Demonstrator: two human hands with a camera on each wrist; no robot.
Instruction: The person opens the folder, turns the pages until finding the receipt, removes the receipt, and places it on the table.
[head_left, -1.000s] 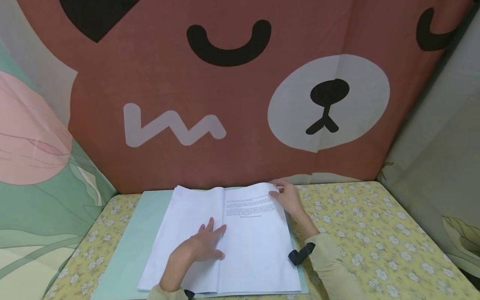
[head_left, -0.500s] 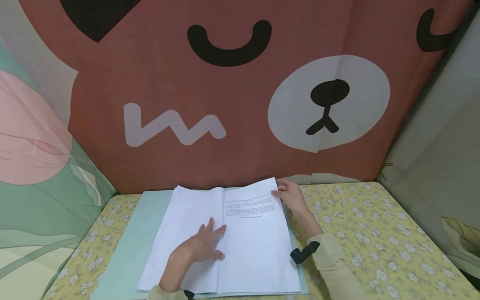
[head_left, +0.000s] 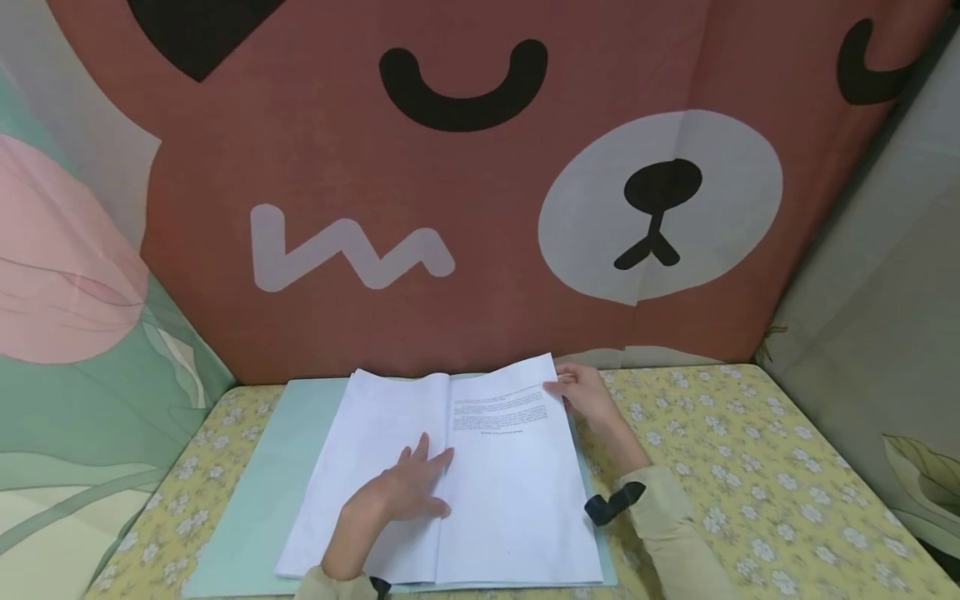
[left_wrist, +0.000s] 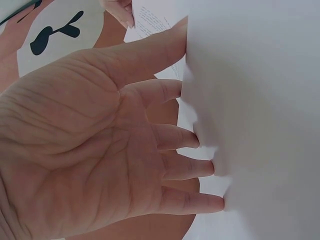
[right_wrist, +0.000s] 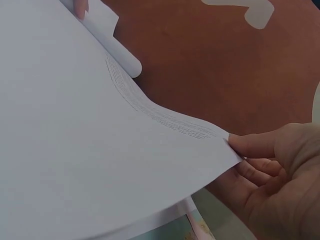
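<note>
A stack of white paper sheets lies open like a book, its left page (head_left: 341,467) blank and its right page (head_left: 517,500) bearing a short block of print near the far end. Under it is a pale green folder (head_left: 247,500). My left hand (head_left: 401,487) rests on the left page beside the fold, fingers spread; in the left wrist view its fingertips (left_wrist: 207,167) press on the paper. At the far right corner my right hand (head_left: 588,396) pinches the raised page; in the right wrist view the thumb (right_wrist: 255,145) lies on top, with the fingers underneath.
A yellow floral cloth (head_left: 735,475) covers the table. Directly behind the papers stands a brown fabric backdrop (head_left: 465,325) with a bear face. Printed fabric panels (head_left: 75,400) close off the left and right sides.
The page's far right corner has risen in my right hand, which has shifted slightly to the right. My left hand stays in the same place on the paper.
</note>
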